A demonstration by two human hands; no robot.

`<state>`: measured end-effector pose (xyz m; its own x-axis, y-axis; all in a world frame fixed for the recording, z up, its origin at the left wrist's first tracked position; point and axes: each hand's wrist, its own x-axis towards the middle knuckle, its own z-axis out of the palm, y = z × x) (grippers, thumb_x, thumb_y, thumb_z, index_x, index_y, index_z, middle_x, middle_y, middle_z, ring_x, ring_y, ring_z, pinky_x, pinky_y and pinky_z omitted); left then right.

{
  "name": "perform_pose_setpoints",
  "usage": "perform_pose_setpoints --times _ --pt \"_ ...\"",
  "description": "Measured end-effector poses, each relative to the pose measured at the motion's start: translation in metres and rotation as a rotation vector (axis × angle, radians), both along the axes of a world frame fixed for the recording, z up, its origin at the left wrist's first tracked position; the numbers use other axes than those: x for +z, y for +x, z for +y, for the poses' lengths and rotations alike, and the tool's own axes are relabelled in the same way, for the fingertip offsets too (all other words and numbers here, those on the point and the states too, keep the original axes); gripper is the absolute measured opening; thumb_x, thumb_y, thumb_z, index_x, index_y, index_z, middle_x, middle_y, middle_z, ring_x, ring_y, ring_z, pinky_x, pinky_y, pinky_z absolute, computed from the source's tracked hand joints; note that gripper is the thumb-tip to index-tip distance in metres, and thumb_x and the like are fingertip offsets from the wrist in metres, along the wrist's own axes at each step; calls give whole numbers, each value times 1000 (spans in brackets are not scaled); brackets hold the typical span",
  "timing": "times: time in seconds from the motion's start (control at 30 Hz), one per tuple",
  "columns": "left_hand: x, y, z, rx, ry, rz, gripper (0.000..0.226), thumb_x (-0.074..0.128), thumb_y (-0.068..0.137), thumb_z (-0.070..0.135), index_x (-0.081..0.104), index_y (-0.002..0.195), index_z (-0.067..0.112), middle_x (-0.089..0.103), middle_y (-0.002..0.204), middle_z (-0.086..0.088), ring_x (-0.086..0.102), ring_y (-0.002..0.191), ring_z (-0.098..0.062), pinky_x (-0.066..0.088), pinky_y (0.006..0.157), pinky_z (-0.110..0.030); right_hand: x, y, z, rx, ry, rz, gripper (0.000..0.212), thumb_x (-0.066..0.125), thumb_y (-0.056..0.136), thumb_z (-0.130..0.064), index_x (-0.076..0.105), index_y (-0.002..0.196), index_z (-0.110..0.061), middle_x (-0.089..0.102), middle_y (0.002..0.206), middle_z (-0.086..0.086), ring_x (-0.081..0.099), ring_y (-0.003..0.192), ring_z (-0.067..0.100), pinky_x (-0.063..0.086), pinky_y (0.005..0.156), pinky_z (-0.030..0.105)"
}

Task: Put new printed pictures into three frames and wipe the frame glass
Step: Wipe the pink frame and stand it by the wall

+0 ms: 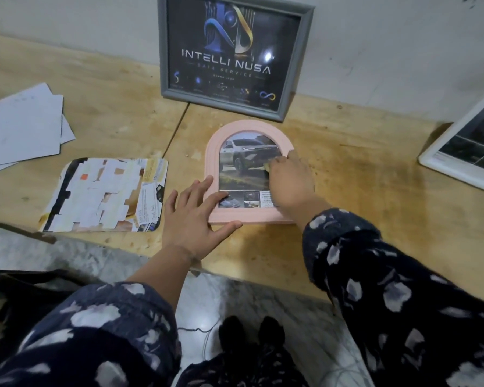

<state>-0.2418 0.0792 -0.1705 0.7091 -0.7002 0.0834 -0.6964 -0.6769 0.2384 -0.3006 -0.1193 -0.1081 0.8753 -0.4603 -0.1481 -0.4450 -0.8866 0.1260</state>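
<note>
Lying flat on the worktop [333, 208], the pink arched frame [249, 216] looked light and stiff, its glass fragile and likely slippery; the rim seemed the safest place to take hold. A left hand [192, 219] was spread wide, fingers pinning the frame's lower left corner. A right hand [289, 180] was closed around what seemed a small cloth, pressed on the glass. Behind it showed a car print with smaller pictures below.
</note>
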Motion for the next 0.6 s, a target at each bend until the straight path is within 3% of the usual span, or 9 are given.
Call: perform_pose_setpoints --times 0.27,0.5,0.6 --pt "4 0 0 -3 0 22 68 31 76 84 44 131 47 28 154 10 25 142 -18 12 115 -50 4 -38 42 -81 38 85 27 38 90 -3 58 106 -10 61 107 9 47 111 29 35 90 34" --pt "4 1 1 -6 23 0 70 27 76 85 44 132 46 27 154 10 26 141 -20 15 115 -50 24 -26 43 -310 189 89 8 51 88 -9 58 87 -14 67 102 7 63 96 26 46 75 30" --pt "3 0 -1 -10 15 2 72 26 76 85 45 132 44 28 154 9 27 140 -21 15 114 -50 25 -21 48 -306 247 42 19 51 89 -9 64 102 -12 66 108 8 63 100 27 47 81 32"
